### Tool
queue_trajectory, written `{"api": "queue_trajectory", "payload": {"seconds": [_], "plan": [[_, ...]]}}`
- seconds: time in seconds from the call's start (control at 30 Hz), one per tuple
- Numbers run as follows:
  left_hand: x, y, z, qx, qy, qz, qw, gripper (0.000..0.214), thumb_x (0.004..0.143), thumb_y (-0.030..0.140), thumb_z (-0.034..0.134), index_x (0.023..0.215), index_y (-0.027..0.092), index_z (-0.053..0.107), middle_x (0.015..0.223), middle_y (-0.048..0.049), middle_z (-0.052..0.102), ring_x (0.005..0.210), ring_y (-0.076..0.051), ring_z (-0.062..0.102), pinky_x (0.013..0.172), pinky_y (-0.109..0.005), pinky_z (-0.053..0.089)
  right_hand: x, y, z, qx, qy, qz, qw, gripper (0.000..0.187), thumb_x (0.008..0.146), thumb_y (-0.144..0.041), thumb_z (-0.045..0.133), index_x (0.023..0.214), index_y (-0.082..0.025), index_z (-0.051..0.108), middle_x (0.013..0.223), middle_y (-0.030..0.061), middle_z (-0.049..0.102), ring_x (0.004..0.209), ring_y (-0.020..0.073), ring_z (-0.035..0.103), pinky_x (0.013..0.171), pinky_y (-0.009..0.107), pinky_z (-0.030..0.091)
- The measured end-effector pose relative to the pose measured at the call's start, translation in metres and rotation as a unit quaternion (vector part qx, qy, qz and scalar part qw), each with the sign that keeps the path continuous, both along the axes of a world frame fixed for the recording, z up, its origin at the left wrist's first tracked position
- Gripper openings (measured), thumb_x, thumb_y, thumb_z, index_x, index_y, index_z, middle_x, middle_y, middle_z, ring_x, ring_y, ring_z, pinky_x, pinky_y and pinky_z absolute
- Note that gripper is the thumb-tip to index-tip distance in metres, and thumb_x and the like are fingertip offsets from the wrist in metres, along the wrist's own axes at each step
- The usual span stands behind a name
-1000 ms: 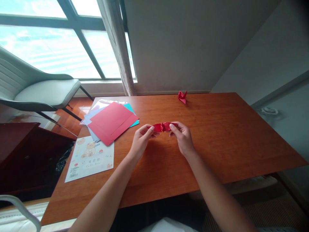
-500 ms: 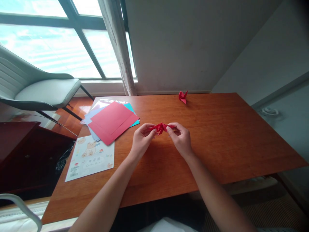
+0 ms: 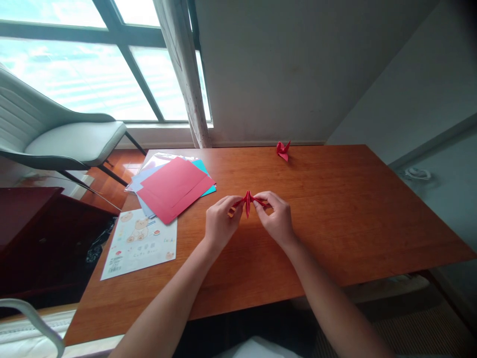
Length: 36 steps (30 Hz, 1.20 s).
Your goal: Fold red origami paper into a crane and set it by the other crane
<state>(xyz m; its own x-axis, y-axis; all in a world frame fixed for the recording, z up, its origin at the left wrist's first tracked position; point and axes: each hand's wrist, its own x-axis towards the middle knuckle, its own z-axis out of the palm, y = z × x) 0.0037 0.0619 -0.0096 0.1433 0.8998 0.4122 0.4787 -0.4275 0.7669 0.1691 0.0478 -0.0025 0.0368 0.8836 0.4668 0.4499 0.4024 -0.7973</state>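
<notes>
A small red origami crane (image 3: 248,203) is held up between my two hands over the wooden table (image 3: 335,223). Its folded middle points show between the fingertips, and its sides spread out to left and right. My left hand (image 3: 222,219) pinches one side between thumb and fingers. On the other side, my right hand (image 3: 275,214) grips it the same way. Another folded red paper crane (image 3: 283,150) stands by itself near the table's back edge.
Red sheets of paper (image 3: 175,189) lie over blue and lilac ones at the table's left. In front of them is a white sheet with a bear print (image 3: 145,248). A chair (image 3: 74,141) stands by the window, left of the table.
The crane has turned in my fingers, so its middle points now stand upright and its sides slope outward. Both hands have shifted slightly with it. The other crane stays where it was.
</notes>
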Motion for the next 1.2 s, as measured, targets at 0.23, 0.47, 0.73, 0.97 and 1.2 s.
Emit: {"api": "queue_trajectory", "payload": {"seconds": [0.23, 0.47, 0.73, 0.97, 1.2], "plan": [[0.004, -0.005, 0.001, 0.053, 0.018, 0.006, 0.998, 0.015, 0.093, 0.024, 0.058, 0.097, 0.021, 0.072, 0.091, -0.0024, 0.074, 0.069, -0.010, 0.066, 0.058, -0.019, 0.053, 0.001, 0.002, -0.001, 0.001, -0.009, 0.001, 1.000, 0.016, 0.094, -0.024, 0.056, 0.096, -0.022, 0.071, 0.094, 0.0058, 0.072, 0.086, 0.0183, 0.068, 0.073, 0.028, 0.055], [0.004, -0.001, 0.010, -0.067, -0.125, -0.024, 0.990, 0.016, 0.088, 0.033, 0.066, 0.088, 0.019, 0.074, 0.084, -0.0047, 0.074, 0.072, -0.016, 0.067, 0.067, -0.026, 0.055, 0.002, 0.003, -0.002, -0.098, 0.103, 0.002, 0.990, 0.018, 0.088, -0.038, 0.066, 0.089, -0.021, 0.073, 0.085, 0.0048, 0.074, 0.078, 0.0197, 0.069, 0.069, 0.030, 0.056], [0.004, 0.004, 0.013, -0.254, -0.302, -0.097, 0.914, 0.030, 0.083, 0.044, 0.072, 0.097, 0.017, 0.075, 0.096, -0.0074, 0.075, 0.084, -0.018, 0.067, 0.072, -0.026, 0.053, 0.005, 0.007, -0.004, -0.204, 0.272, 0.040, 0.939, 0.030, 0.079, -0.045, 0.074, 0.094, -0.019, 0.069, 0.075, 0.0019, 0.072, 0.059, 0.0145, 0.064, 0.055, 0.026, 0.051], [0.003, 0.004, 0.010, -0.296, -0.337, -0.119, 0.886, 0.031, 0.080, 0.042, 0.075, 0.098, 0.016, 0.072, 0.097, -0.0070, 0.073, 0.085, -0.017, 0.066, 0.073, -0.026, 0.054, 0.005, 0.006, 0.000, -0.211, 0.290, 0.091, 0.929, 0.032, 0.080, -0.044, 0.074, 0.101, -0.020, 0.069, 0.089, 0.0034, 0.073, 0.073, 0.0154, 0.066, 0.062, 0.025, 0.053], [0.003, 0.004, 0.010, -0.296, -0.360, -0.079, 0.881, 0.031, 0.080, 0.043, 0.074, 0.093, 0.016, 0.070, 0.094, -0.0056, 0.073, 0.084, -0.017, 0.066, 0.076, -0.027, 0.054, 0.001, 0.004, -0.005, -0.112, 0.083, 0.101, 0.985, 0.046, 0.076, -0.040, 0.079, 0.117, -0.024, 0.065, 0.105, 0.0061, 0.069, 0.091, 0.0200, 0.067, 0.078, 0.031, 0.056]]}}
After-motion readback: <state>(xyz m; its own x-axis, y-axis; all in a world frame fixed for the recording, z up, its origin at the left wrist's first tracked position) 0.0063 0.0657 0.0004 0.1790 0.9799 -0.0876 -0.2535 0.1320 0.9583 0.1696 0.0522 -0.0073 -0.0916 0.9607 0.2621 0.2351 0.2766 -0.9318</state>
